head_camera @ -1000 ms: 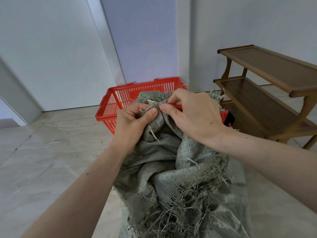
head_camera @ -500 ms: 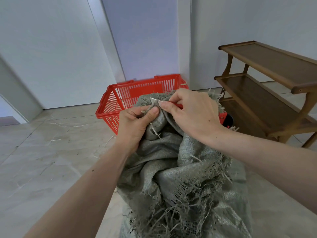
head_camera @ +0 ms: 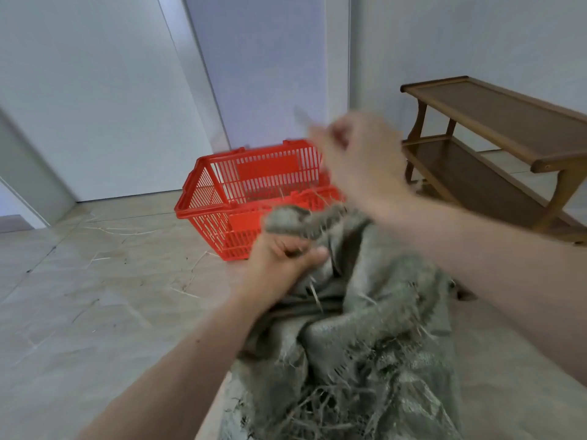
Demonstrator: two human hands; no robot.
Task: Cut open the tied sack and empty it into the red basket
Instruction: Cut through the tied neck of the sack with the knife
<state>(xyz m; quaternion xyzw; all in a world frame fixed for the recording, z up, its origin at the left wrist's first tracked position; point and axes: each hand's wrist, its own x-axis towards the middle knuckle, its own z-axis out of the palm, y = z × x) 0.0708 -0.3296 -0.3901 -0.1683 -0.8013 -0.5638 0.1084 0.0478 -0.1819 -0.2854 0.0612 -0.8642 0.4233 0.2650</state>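
The grey woven sack [head_camera: 374, 315] stands on the floor in front of me, frayed, with straw poking out of its lower part. My left hand [head_camera: 282, 262] is clenched on the bunched cloth just below the sack's top. Lifted above the sack, my right hand [head_camera: 359, 160] is motion-blurred in front of the basket's right end. It is closed on the cutter [head_camera: 301, 117], of which only a blurred grey tip shows up and to the left of the fingers. The red basket [head_camera: 197, 214] sits on the floor right behind the sack, with a few straws inside.
A brown wooden shelf unit [head_camera: 495, 112] stands at the right against the wall, close to the sack. White walls and a door close off the back. Loose straws [head_camera: 127, 230] lie on the beige tiled floor to the left.
My right hand has swung up and away from the sack's top with the cutter. The sack's top and my left hand now sit lower, so more of the basket shows.
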